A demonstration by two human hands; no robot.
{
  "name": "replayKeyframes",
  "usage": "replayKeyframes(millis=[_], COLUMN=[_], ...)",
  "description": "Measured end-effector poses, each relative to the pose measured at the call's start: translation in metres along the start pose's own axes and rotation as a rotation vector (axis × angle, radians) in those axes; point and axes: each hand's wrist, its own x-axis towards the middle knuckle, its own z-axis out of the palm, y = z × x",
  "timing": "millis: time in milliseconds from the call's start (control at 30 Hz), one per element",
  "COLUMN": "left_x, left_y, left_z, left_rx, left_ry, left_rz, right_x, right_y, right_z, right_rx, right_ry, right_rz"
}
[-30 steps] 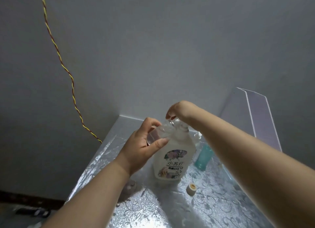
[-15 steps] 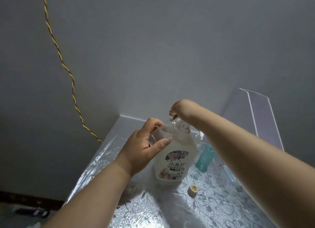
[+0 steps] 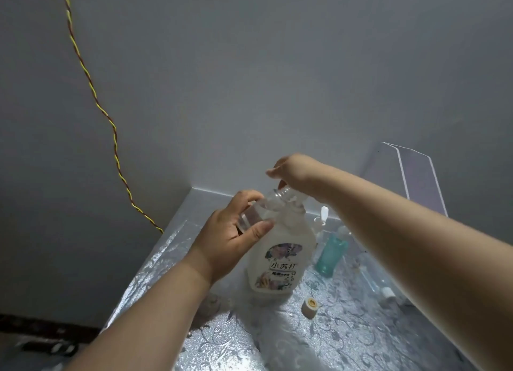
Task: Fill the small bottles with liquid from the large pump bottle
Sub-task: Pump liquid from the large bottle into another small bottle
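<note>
The large white pump bottle (image 3: 280, 268) with a flowered label stands on the silver patterned table (image 3: 347, 337). My left hand (image 3: 233, 234) grips a small clear bottle (image 3: 259, 212) and holds it tilted against the big bottle's shoulder, its open neck up by the pump. Above the bottle, my right hand (image 3: 294, 170) has its fingers curled down around the pump head, which they mostly hide. I cannot see any liquid flowing.
A small teal bottle (image 3: 331, 255) stands right of the big bottle, with a white pump top (image 3: 323, 213) behind it. A loose round cap (image 3: 310, 306) lies in front. Small clear parts (image 3: 387, 291) lie under my right forearm. A clear acrylic stand (image 3: 410, 176) is at the back right.
My right hand has risen a little above the pump bottle's top. My left hand keeps the small clear bottle in the same place.
</note>
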Motion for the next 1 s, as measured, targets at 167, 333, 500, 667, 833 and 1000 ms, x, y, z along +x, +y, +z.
replayKeyframes(millis=[167, 333, 500, 667, 833, 1000], left_x=[0.000, 0.000, 0.000, 0.001, 0.001, 0.002], left_y=[-0.005, -0.005, 0.001, 0.001, -0.006, -0.005], left_z=[0.002, 0.002, 0.001, 0.000, 0.001, 0.001], left_rx=[0.005, 0.000, 0.029, 0.065, 0.108, 0.114], left_ry=[-0.010, -0.048, -0.044, -0.037, -0.077, -0.068], left_rz=[-0.005, -0.010, -0.013, -0.001, -0.010, -0.013], right_x=[0.005, 0.000, -0.006, -0.005, -0.008, -0.013], right_y=[0.003, 0.004, -0.001, 0.001, 0.000, -0.004], right_z=[0.010, 0.012, -0.004, 0.003, 0.009, 0.003], right_rx=[0.036, 0.015, 0.020, 0.117, 0.137, 0.049], right_ry=[-0.067, -0.072, -0.005, -0.071, -0.093, -0.083], right_rz=[0.057, 0.020, 0.009, 0.047, 0.084, 0.092])
